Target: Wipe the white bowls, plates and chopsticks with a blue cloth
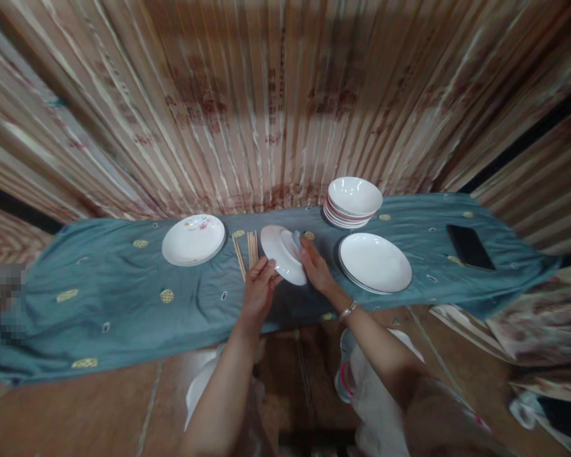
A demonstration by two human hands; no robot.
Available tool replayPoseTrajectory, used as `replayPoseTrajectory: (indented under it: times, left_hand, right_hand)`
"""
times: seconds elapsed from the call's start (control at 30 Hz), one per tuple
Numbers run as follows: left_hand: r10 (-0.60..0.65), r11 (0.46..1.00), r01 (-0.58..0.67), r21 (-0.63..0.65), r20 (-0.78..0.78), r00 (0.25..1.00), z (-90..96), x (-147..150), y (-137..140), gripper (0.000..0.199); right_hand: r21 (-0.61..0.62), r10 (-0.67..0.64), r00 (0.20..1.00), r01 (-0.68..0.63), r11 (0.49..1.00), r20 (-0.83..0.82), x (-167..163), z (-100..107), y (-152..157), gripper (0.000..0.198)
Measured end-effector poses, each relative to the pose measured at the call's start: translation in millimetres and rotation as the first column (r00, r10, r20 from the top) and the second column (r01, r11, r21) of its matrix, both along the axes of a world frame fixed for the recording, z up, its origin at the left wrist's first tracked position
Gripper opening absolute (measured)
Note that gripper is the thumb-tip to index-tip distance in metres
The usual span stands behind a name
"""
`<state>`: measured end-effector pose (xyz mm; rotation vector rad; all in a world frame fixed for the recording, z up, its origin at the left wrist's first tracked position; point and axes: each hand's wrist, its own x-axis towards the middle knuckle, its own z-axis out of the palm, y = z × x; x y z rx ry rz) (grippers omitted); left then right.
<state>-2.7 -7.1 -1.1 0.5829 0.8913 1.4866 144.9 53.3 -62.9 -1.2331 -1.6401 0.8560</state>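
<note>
A white plate (271,244) is held up at a tilt over the table, its underside with the foot ring turned partly to me. My left hand (261,284) grips its lower left edge, the thumb on the plate. My right hand (318,265) is closed at the plate's right side, fingers pressed to the underside. In those fingers is a small light grey-blue cloth (297,238), mostly hidden. Left of the plate lie several wooden chopsticks (252,249). A stack of white plates (375,261) sits to the right of my right hand.
At the left is a plate stack with a floral pattern (195,238). Stacked bowls (354,195) stand at the back right, and a black phone (470,246) lies farther right. A blue-green cloth (124,317) covers the narrow table; a patterned curtain (247,127) hangs behind.
</note>
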Motion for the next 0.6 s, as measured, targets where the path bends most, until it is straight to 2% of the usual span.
replayPoseTrajectory:
  times: [0.3, 0.47, 0.6]
  left_hand:
    - [0.071, 0.996, -0.066, -0.059, 0.079, 0.994, -3.7, -4, 6, 0.037]
    - [0.087, 0.995, -0.083, -0.060, 0.054, 0.995, -2.8, -4, 7, 0.038]
    - [0.052, 0.997, -0.052, -0.049, -0.007, 0.999, 1.8, -2, 4, 0.039]
  right_hand:
    - [0.158, 0.032, 0.992, -0.051, 0.986, 0.122, -1, 0, -31, 0.060]
    - [0.271, 0.081, 0.982, -0.126, 0.954, 0.173, -4, 8, -45, 0.055]
    - [0.322, 0.121, 0.970, -0.186, 0.928, 0.211, -7, 17, -51, 0.056]
